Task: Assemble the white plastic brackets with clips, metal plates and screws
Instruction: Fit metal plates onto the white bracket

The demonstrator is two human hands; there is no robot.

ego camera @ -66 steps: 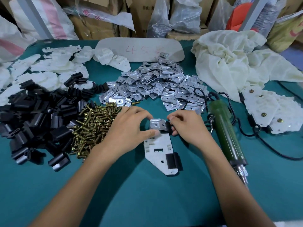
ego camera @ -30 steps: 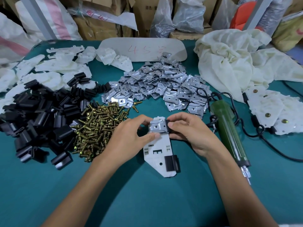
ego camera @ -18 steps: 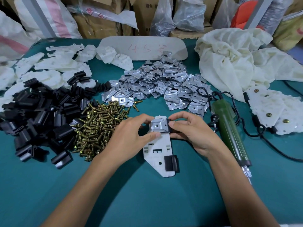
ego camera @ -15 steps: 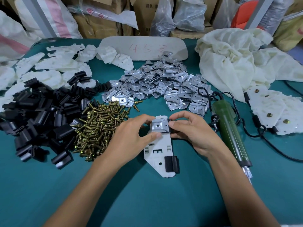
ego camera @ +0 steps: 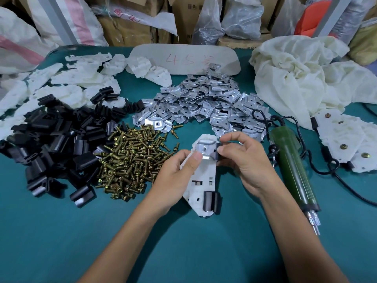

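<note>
A white plastic bracket (ego camera: 204, 180) is tilted up off the green table between my hands. My left hand (ego camera: 175, 176) grips its left edge, thumb pressing on a metal plate (ego camera: 206, 150) that sits at the bracket's upper end. My right hand (ego camera: 244, 160) pinches a black clip (ego camera: 217, 152) at the plate's right side. Another black clip (ego camera: 211, 202) is fitted on the bracket's lower right edge. Brass screws (ego camera: 130, 160) lie heaped to the left, metal plates (ego camera: 204, 107) behind, black clips (ego camera: 55, 139) far left, and loose white brackets (ego camera: 67, 82) at the back left.
A green electric screwdriver (ego camera: 291, 166) with black cord lies right of my right hand. Finished brackets (ego camera: 344, 139) are stacked at the far right. A crumpled cream cloth (ego camera: 302, 78) and a labelled board (ego camera: 183, 58) sit at the back, with boxes and bags beyond the table.
The bracket has been lifted and tilted up from the table. The metal plate has moved onto its upper end, and my hands have stayed around that end.
</note>
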